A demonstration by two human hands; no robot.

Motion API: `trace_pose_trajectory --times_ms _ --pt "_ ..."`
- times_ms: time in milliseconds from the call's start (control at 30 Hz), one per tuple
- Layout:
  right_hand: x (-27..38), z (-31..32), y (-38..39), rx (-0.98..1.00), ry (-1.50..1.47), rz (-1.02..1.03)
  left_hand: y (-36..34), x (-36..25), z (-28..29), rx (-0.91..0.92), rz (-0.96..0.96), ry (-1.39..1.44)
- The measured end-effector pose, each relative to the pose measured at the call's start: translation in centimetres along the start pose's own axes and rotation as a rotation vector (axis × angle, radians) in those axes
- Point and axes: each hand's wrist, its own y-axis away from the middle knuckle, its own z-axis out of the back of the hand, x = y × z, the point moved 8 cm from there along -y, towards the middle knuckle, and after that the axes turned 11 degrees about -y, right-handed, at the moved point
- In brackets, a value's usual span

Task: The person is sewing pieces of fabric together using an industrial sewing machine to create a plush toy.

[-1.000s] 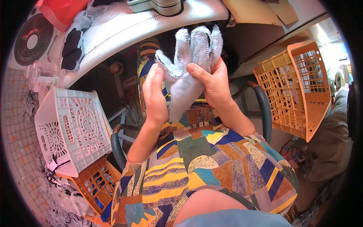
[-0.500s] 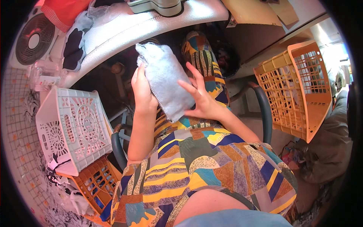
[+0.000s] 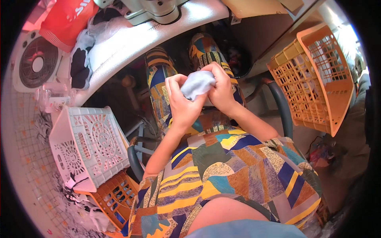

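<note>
Bunched grey fabric, held in both grips

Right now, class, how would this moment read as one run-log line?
left hand: holding | right hand: holding | held: bunched pale-grey fabric | leftward: white openwork plastic basket

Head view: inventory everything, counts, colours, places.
bunched fabric: 1, grey, between hands
white lattice basket: 1, white, left
orange lattice baskets: 2, orange, right and lower left
fan: 1, white, upper left
bag: 1, red, top left
plastic container: 1, clear, left
table: 1, white, top
machine base: 1, grey, tabletop
cardboard: count unclear, tan, top right
armrests: 2, dark, either side
patterned garments: count unclear, multicoloured, centre
left hand, right hand: 2, bare, on fabric
</note>
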Motion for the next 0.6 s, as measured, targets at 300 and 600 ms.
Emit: trace_pose_trajectory --times_ms 300,600 --pt "3.4 -0.8 -2.6 -0.074 0.218 0.405 -0.4 -3.4 3.6 -0.182 -0.201 -0.004" --pt "8.1 1.2 -7.2 -0.235 0.033 0.356 0.8 -8.7 4.0 -0.054 -0.436 0.077"
